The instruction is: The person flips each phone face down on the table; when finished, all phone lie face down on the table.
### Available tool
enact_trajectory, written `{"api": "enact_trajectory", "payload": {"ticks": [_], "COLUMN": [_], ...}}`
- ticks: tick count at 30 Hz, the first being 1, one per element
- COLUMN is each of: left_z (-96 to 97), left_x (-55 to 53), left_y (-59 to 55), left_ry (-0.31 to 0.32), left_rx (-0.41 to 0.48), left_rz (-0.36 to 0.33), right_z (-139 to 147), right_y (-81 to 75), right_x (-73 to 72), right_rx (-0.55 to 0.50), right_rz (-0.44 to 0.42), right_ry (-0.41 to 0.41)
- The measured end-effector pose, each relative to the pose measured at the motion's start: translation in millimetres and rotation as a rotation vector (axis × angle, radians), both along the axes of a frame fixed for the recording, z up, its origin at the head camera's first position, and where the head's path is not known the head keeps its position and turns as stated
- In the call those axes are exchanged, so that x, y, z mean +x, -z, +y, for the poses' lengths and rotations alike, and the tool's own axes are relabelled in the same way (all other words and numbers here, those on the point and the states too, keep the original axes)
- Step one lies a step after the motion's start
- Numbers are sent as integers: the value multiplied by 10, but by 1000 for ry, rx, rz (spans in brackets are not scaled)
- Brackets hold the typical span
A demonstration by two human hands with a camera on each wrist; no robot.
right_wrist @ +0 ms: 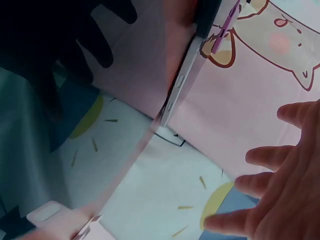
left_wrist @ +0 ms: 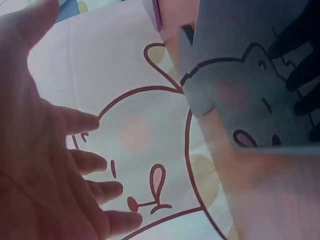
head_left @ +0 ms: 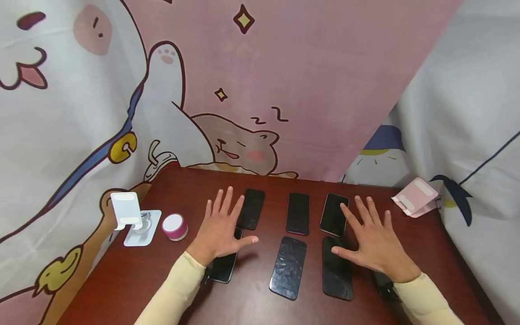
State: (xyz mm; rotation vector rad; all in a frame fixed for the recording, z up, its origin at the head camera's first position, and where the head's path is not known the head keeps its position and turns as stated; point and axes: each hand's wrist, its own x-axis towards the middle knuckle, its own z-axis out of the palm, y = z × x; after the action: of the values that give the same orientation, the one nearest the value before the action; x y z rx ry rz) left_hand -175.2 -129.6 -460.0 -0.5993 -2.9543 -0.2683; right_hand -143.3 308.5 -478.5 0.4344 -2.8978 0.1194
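Both hands are spread over several dark-screened phones on a reddish-brown table, holding nothing. My left hand (head_left: 217, 230) overlaps a phone (head_left: 224, 268) below it in the head view, its fingertips beside another phone (head_left: 253, 208) further back. In the left wrist view the same hand (left_wrist: 55, 150) has straight, parted fingers, near a glossy screen (left_wrist: 235, 100) reflecting the backdrop. My right hand (head_left: 378, 243) overlaps a phone (head_left: 337, 271) with its thumb; its index finger reaches a silver-edged phone (head_left: 334, 215). Under the right wrist, another phone (head_left: 383, 286) is partly hidden.
Between the hands lie a smudged phone (head_left: 288, 268) and a purple-edged one (head_left: 298, 214). A white stand (head_left: 126, 210) and a round pink jar with white lid (head_left: 174, 227) are at left, a pink stand (head_left: 416, 197) at right. A cartoon-printed cloth (head_left: 325, 90) hangs behind.
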Motion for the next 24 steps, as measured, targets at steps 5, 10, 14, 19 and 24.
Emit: {"api": "enact_trajectory", "payload": {"ticks": [5, 10, 14, 19, 24], "left_z": [93, 227, 344, 510, 675], "left_x": [55, 110, 112, 111, 125], "left_y": [-17, -65, -100, -111, -103], "left_ry": [30, 62, 85, 116, 112], "left_rx": [59, 123, 148, 178, 239], "left_rz": [-24, -28, -2, -17, -70], "right_z": [96, 200, 281, 385, 462], "right_y": [-21, -50, -61, -60, -46], "right_x": [77, 172, 227, 295, 337], "right_rx": [-29, -24, -37, -55, -81], "right_rz": [-16, -2, 5, 1, -24], "right_ry": [11, -7, -29, -15, 24]}}
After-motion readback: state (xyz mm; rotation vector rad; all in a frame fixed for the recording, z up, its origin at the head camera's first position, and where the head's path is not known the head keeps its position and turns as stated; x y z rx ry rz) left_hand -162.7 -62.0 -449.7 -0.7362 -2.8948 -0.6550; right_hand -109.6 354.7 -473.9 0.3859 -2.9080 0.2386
